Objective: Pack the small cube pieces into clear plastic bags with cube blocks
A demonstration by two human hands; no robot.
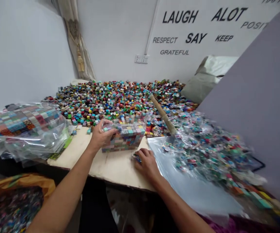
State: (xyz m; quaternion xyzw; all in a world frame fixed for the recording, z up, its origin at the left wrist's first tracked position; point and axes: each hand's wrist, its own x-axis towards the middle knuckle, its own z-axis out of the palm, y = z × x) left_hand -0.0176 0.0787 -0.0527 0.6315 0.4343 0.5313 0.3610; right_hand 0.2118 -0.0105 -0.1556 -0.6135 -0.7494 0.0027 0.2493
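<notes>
A block-shaped stack of small multicoloured cubes (126, 137) in clear plastic stands on a pale board (113, 165). At its left end is my left hand (102, 134), fingers closed on the top left corner, where a small bluish item shows near the fingertips. My right hand (145, 161) rests on the board just in front of the block's right end. Its fingers are curled over a small dark, shiny piece in clear wrapping, mostly hidden beneath them.
Loose coloured cubes (115, 97) are heaped along the wall. A wooden stick (163, 115) leans over them. Wrapped pieces (198, 145) and clear plastic sheets (190, 184) lie right. Bagged cube blocks (26, 126) sit left, above an orange sack (48, 184).
</notes>
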